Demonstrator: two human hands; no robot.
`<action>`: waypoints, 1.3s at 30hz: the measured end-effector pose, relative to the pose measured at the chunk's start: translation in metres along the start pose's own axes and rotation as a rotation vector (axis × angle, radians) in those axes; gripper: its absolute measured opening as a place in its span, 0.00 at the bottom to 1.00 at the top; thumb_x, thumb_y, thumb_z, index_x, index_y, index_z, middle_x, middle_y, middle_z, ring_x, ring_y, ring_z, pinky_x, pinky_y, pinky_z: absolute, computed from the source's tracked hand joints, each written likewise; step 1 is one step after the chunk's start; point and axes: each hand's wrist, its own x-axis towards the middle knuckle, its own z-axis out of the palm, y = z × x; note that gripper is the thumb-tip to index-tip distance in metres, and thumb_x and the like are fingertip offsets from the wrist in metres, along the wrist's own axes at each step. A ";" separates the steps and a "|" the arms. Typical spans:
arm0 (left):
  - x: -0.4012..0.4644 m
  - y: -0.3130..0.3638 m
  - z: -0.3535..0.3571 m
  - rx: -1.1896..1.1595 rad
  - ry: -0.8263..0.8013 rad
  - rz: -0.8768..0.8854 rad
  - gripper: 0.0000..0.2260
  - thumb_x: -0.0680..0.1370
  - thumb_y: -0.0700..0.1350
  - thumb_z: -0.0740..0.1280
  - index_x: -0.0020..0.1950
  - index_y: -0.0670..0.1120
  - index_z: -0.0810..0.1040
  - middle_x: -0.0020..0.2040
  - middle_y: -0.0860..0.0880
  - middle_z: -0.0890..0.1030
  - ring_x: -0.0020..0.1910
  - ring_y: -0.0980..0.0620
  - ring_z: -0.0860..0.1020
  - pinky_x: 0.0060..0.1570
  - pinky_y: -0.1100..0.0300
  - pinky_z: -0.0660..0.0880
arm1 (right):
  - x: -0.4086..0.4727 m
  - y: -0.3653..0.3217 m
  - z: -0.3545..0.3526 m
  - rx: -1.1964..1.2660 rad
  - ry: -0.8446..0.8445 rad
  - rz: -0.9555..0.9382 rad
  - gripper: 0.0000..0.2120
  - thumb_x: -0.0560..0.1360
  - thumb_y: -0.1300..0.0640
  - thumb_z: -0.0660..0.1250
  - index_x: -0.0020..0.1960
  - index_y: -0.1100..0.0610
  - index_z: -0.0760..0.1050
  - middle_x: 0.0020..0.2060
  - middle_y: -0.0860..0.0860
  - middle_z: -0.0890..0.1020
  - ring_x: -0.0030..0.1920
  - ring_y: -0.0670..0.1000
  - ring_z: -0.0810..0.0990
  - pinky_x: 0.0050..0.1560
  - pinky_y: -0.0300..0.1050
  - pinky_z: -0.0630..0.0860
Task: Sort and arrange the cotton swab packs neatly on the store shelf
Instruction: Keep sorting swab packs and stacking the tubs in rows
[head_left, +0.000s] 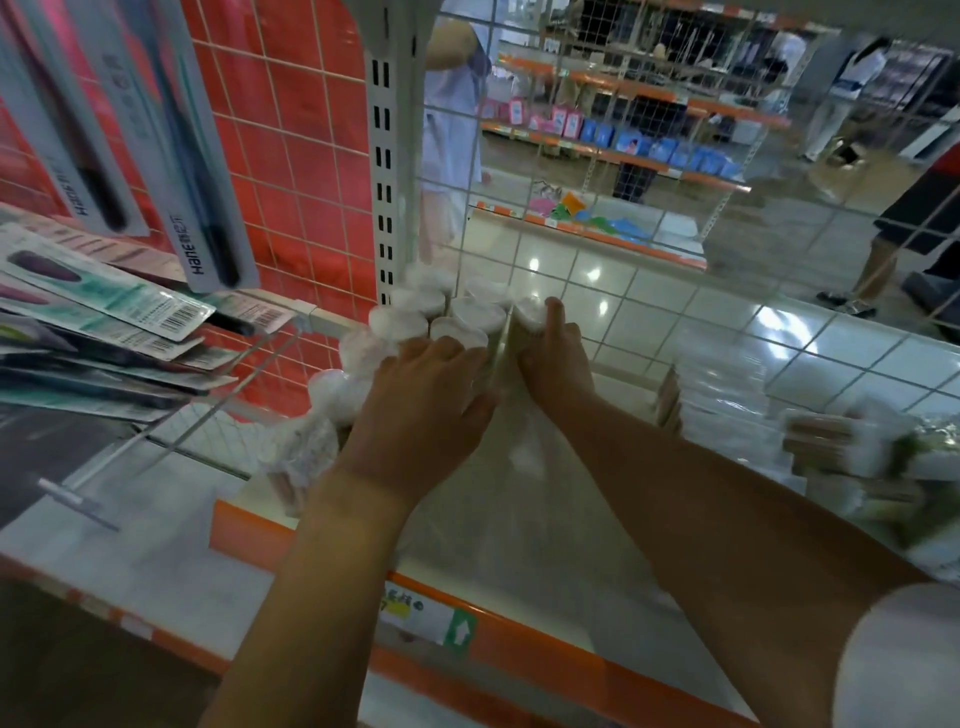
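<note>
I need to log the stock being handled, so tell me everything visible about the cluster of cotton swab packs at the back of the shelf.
The cotton swab packs are round bundles in clear, crinkly plastic wrap, their white tips facing the camera. They stand close together in rows at the shelf's back left corner, against the wire mesh panel and the white slotted upright. The left hand rests on the nearer packs; the right hand grips one at the cluster's right edge.
</note>
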 end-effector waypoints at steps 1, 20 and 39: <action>0.000 0.001 0.000 -0.001 0.007 0.008 0.21 0.72 0.53 0.56 0.50 0.40 0.80 0.45 0.42 0.81 0.44 0.40 0.77 0.45 0.43 0.75 | 0.000 -0.001 0.001 0.002 0.003 0.011 0.25 0.75 0.62 0.59 0.70 0.54 0.56 0.54 0.61 0.71 0.51 0.62 0.75 0.43 0.49 0.69; -0.003 -0.003 0.002 -0.060 0.043 0.041 0.22 0.72 0.55 0.57 0.53 0.40 0.79 0.47 0.43 0.81 0.47 0.42 0.78 0.47 0.43 0.75 | -0.001 0.003 0.005 0.036 0.031 0.046 0.28 0.75 0.62 0.58 0.72 0.51 0.54 0.56 0.60 0.72 0.52 0.60 0.75 0.43 0.48 0.69; -0.001 0.036 0.013 0.153 -0.043 -0.007 0.19 0.72 0.50 0.56 0.52 0.40 0.79 0.44 0.43 0.81 0.42 0.41 0.79 0.40 0.49 0.77 | -0.083 -0.022 -0.059 -0.203 -0.134 -0.142 0.27 0.74 0.61 0.61 0.72 0.55 0.58 0.61 0.54 0.71 0.61 0.54 0.71 0.57 0.47 0.70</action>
